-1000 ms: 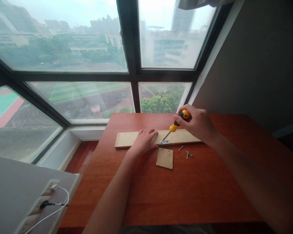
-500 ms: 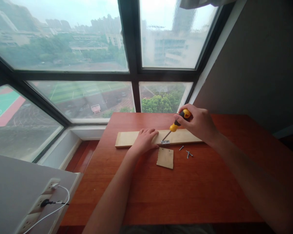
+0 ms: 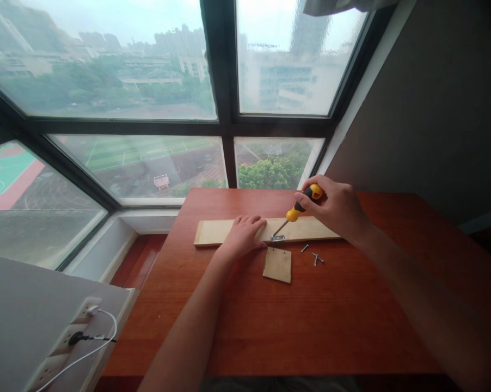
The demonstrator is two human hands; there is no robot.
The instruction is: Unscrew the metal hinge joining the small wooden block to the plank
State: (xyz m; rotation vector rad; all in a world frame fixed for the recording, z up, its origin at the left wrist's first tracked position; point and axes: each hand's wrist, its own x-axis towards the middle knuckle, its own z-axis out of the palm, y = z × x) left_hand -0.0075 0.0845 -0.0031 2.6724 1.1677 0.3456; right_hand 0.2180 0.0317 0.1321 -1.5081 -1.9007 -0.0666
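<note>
A long pale wooden board [image 3: 213, 231] lies across the far part of the red-brown table [image 3: 294, 321]. My left hand [image 3: 243, 235] rests flat on the board, fingers stretched out. My right hand [image 3: 336, 207] is closed round the yellow and black handle of a screwdriver [image 3: 298, 210]. Its tip slants down to a small metal hinge [image 3: 277, 238] at the board's near edge. A small square wooden piece [image 3: 277, 264] lies just in front of the hinge.
A few loose screws [image 3: 314, 256] lie on the table right of the small piece. Large windows stand behind the table, a dark wall to the right. At the lower left a white power strip [image 3: 66, 343] holds a plug and a white cable.
Nothing but a slight shift of the view; both hands and the screwdriver keep their places.
</note>
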